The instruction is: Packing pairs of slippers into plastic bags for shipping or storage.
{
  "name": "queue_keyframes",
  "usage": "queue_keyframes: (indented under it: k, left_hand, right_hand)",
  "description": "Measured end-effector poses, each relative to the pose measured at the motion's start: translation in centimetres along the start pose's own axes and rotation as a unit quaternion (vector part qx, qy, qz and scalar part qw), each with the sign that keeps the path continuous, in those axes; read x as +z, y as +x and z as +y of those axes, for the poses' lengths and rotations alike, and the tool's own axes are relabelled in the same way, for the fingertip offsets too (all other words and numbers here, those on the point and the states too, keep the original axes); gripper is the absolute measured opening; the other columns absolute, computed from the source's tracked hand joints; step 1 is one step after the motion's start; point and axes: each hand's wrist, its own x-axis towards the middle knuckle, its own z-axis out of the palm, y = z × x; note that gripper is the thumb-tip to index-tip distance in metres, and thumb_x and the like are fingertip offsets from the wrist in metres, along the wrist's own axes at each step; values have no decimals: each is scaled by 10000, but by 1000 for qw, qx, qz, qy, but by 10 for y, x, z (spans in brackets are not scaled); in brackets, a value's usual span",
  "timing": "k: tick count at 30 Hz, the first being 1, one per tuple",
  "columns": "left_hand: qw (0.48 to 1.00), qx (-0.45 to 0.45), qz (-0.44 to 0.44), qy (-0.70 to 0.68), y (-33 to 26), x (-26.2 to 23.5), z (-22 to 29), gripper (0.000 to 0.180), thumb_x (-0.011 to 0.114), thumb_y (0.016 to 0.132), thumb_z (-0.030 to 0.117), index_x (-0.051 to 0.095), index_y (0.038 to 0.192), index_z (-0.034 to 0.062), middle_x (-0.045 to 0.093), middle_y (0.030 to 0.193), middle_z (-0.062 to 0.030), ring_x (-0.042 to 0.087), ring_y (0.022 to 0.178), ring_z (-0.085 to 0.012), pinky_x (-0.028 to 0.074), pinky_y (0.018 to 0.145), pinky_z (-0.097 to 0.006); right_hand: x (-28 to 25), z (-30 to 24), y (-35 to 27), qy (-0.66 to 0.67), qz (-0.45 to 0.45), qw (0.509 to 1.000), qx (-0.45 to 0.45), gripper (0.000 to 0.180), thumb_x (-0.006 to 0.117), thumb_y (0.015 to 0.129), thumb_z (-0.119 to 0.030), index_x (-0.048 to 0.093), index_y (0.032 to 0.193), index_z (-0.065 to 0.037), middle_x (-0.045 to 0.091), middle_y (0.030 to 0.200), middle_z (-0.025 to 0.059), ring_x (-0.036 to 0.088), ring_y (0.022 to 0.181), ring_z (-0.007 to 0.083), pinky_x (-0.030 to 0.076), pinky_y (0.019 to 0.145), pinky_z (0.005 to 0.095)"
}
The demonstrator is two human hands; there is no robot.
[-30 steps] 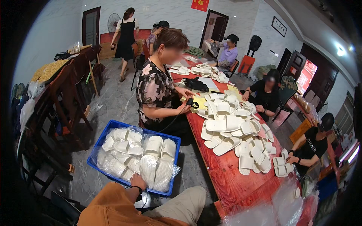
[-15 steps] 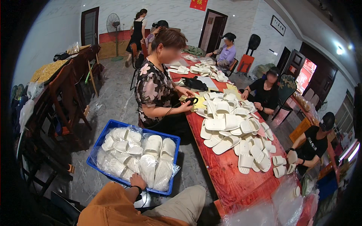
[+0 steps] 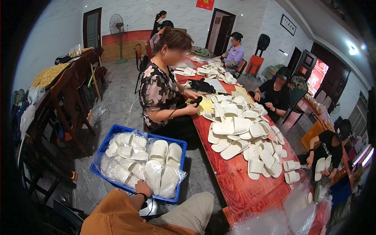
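My left hand (image 3: 143,188), with a black band at the wrist and an orange sleeve behind it, rests on the near rim of a blue plastic crate (image 3: 102,145) on the floor. The fingers reach over the rim and are hidden. Inside the crate lie several white slippers in clear plastic bags (image 3: 156,168); the nearest bag touches my hand. My knee in khaki trousers (image 3: 192,211) is just right of the crate. My right hand is out of sight.
A long red table (image 3: 235,184) runs along the right, heaped with white slippers (image 3: 239,129). A person in a floral top (image 3: 160,94) sits at it behind the crate; other people sit on its far side. Dark wooden chairs (image 3: 70,98) stand left. Clear bags (image 3: 290,211) lie at the table's near end.
My left hand has stayed on the crate rim. A person at the back of the room has walked farther away, and the person in the floral top has shifted their hands on the table.
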Motion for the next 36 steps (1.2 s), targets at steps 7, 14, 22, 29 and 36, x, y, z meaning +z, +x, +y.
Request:
queue_keyframes:
  k: [7,14,22,29,36]
  left_hand:
    - [1000,-1,-16,14,-1,-2,-8,402,559,827,256,664,1128,10,522,1323,-157,457,1271,-309,365,1059,-481]
    - [981,38,-163,102,74,-47,-42,399,652,818,378,746,914,3,712,1009,-216,678,990,-378,524,910,-450]
    - [884,343,54,-314,80,-110,94,128,584,915,58,609,1023,-7,634,920,-113,630,867,-226,500,792,-352]
    - [744,497,-240,-377,-127,-113,366,362,718,858,126,592,1169,-11,636,1088,-124,630,987,-212,518,841,-321]
    - [756,566,-183,-273,-95,-52,541,638,769,773,266,532,1262,-68,619,1176,-252,613,1107,-370,498,933,-427]
  right_hand:
    - [-5,21,-6,19,23,999,23,178,631,948,-201,621,860,-48,578,662,66,514,564,171,416,510,327]
    - [-5,34,-7,-217,-9,957,-195,168,615,930,-232,606,872,-74,576,645,56,518,536,174,433,503,341]
    - [18,-17,-7,92,82,988,98,133,687,853,-124,646,865,2,646,700,51,600,616,126,484,563,284]
    - [-2,40,-14,-53,83,995,33,129,631,915,-127,633,972,-11,668,795,52,628,671,121,505,580,279]
    - [-4,-1,-11,59,-1,981,187,198,615,947,-267,627,924,-71,588,648,38,544,531,153,455,498,299]
